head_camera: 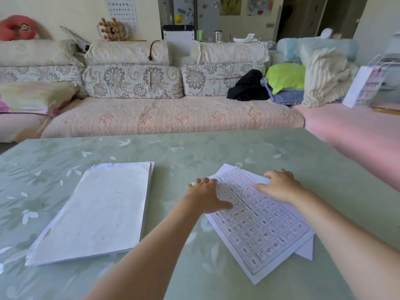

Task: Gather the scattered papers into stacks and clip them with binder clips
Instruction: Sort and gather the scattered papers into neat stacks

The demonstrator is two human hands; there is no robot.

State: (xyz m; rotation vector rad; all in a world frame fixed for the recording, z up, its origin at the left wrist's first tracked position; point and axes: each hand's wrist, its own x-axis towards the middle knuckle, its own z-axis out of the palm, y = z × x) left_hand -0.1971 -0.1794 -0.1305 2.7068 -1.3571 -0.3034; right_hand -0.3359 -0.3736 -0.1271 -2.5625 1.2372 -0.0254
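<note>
A loose pile of printed grid sheets (259, 230) lies askew on the right half of the green table (194, 152), with white corners sticking out beneath it. My left hand (205, 194) rests on the pile's left edge, thumb spread across the print. My right hand (279, 187) lies flat on the pile's far right part, fingers pointing left. A neat stack of blank white papers (97, 213) sits on the left half of the table, apart from both hands. No binder clip shows.
A sofa (168, 118) with floral cushions runs along the table's far side. Clothes and a green pillow (285, 76) are heaped at its right end. A pink cover (357, 131) borders the table's right side.
</note>
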